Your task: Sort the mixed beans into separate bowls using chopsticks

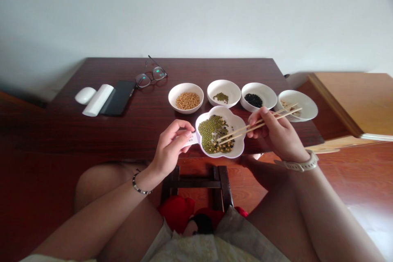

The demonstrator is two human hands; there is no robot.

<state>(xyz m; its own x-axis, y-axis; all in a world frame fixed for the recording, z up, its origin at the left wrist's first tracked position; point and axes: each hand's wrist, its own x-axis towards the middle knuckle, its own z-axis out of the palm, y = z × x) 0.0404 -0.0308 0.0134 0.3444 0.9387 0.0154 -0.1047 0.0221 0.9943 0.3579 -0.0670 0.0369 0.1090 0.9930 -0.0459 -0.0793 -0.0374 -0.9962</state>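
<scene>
My left hand is closed on the short handle of a white flower-shaped bowl at the table's front edge. Inside it lie green beans mixed with yellow and black ones. My right hand holds a pair of wooden chopsticks, their tips down among the mixed beans. Behind stand three round white bowls: one with yellow soybeans, one with a few green beans, one with black beans. A fourth white bowl, with pale pieces inside, is partly hidden by the chopsticks.
On the dark wooden table, glasses, a black phone, a white cylindrical case and a white rounded object lie at left. A lighter wooden piece of furniture stands at right. A wall is behind.
</scene>
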